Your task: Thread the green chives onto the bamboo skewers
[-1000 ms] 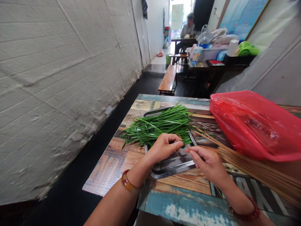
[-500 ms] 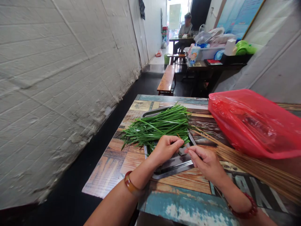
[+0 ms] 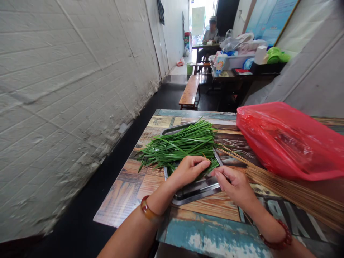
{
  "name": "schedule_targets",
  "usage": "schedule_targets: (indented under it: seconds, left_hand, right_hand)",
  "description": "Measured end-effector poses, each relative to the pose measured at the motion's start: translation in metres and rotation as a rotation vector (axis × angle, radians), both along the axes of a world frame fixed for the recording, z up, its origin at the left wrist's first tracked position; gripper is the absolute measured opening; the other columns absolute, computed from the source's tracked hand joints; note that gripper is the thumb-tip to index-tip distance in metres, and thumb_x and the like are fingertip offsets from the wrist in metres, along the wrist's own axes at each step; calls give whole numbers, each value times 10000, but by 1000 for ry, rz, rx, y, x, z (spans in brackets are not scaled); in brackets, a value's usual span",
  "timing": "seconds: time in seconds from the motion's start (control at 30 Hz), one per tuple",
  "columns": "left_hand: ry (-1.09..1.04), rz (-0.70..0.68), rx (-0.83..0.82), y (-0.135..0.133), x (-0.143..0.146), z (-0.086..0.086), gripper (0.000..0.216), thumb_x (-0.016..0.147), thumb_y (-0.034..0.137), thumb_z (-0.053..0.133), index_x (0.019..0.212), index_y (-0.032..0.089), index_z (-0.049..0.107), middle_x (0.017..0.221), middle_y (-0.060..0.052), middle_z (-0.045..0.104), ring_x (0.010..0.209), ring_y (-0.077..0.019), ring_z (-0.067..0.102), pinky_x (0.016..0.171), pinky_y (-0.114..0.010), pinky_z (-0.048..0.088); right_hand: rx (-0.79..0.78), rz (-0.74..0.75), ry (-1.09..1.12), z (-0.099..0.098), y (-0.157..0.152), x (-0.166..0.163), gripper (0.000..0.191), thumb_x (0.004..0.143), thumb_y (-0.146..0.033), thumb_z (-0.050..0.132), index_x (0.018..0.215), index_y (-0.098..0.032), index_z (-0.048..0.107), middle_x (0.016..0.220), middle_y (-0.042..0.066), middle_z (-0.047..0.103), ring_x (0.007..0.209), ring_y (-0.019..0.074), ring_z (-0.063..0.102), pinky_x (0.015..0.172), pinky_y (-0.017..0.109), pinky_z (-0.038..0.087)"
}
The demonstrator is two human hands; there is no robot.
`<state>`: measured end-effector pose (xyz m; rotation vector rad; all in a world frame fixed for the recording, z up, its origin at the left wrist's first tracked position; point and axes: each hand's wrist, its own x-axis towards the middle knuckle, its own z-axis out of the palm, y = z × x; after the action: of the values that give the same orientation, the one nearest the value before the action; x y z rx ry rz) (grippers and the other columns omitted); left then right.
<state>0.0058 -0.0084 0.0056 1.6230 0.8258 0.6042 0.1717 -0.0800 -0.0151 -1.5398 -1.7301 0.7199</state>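
A pile of green garlic chives lies across a metal tray, its leafy ends hanging over the left side. My left hand is closed on a few chives at the pile's near edge, their cut ends sticking out toward the right. Close beside it, my right hand pinches a thin bamboo skewer, mostly hidden by the fingers, with its shaft showing faintly under the wrist. A small tan tip pokes up just above my left fingers. Loose bamboo skewers lie in a bundle right of the tray.
A red plastic basket with a red bag stands on the right of the patterned wooden table. A white wall runs along the left. Beyond are a bench, a cluttered table and a seated person.
The view has shifted slightly. More of the chive ends shows between my two hands; both hands keep nearly the same place and grip.
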Motion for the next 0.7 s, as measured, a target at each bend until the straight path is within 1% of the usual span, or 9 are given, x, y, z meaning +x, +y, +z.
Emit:
schedule_targets:
  seconds: [0.07, 0.13, 0.2, 0.23, 0.3, 0.4, 0.47, 0.6, 0.7]
  left_hand:
    - [-51, 120, 1, 6, -4, -2, 340, 844, 390, 467, 776, 112, 650, 709, -25, 622, 621, -106, 529, 589, -202, 413]
    - [-76, 262, 25, 13, -8, -6, 328, 851, 385, 463, 857, 114, 648, 734, -35, 633, 609, -108, 549, 586, -212, 434]
    - [-60, 367, 123, 19, -11, -11, 280, 848, 345, 484, 877, 119, 646, 738, -39, 634, 603, -109, 554, 576, -215, 438]
    - [-31, 385, 207, 21, -13, -14, 247, 844, 316, 497, 862, 123, 650, 747, -43, 636, 625, -114, 560, 591, -220, 441]
    - [53, 359, 397, 24, -14, -18, 197, 843, 258, 507, 845, 136, 662, 771, -52, 640, 691, -129, 572, 645, -238, 445]
    - [213, 248, 668, 22, -15, -20, 190, 856, 203, 489, 887, 159, 671, 834, -64, 636, 787, -154, 562, 730, -281, 430]
    - [316, 164, 798, 20, -15, -18, 195, 853, 184, 489, 938, 174, 665, 892, -68, 627, 823, -168, 539, 756, -305, 417]
    - [492, -2, 942, 18, -15, -13, 187, 821, 183, 538, 963, 201, 658, 942, -62, 595, 856, -182, 491, 767, -323, 400]
    - [574, -7, 976, 18, -15, -13, 154, 831, 189, 520, 869, 201, 669, 931, -64, 577, 850, -182, 469, 760, -329, 391]
  right_hand:
    - [2, -19, -10, -1, 0, 2, 265, 868, -256, 422, 782, -175, 660, 555, -5, 615, 505, 131, 554, 510, 233, 409]
    - [20, -28, -33, -3, 1, 4, 248, 850, -236, 433, 761, -177, 657, 622, 12, 658, 560, 144, 592, 548, 239, 428]
    - [54, -29, -66, -5, 1, 5, 231, 835, -217, 442, 739, -180, 650, 665, 19, 680, 603, 153, 615, 576, 243, 435]
    - [67, -23, -82, -5, 2, 6, 225, 829, -209, 445, 732, -182, 646, 665, 18, 681, 607, 153, 618, 579, 242, 433]
    - [72, 6, -99, -4, 2, 7, 220, 817, -193, 445, 708, -183, 636, 636, 9, 668, 584, 148, 610, 562, 235, 423]
    - [49, 102, -107, 0, 2, 10, 220, 797, -163, 438, 664, -182, 612, 602, 2, 645, 557, 140, 588, 541, 230, 411]
    - [32, 165, -114, 4, 2, 12, 226, 795, -155, 430, 649, -180, 602, 599, 6, 639, 561, 140, 579, 539, 235, 405]
    - [10, 185, -127, 9, 2, 15, 240, 819, -186, 423, 661, -179, 603, 623, 18, 641, 592, 148, 579, 564, 252, 409]
    - [12, 176, -109, 9, 2, 16, 232, 818, -193, 430, 678, -181, 616, 635, 14, 643, 595, 145, 575, 563, 248, 413]
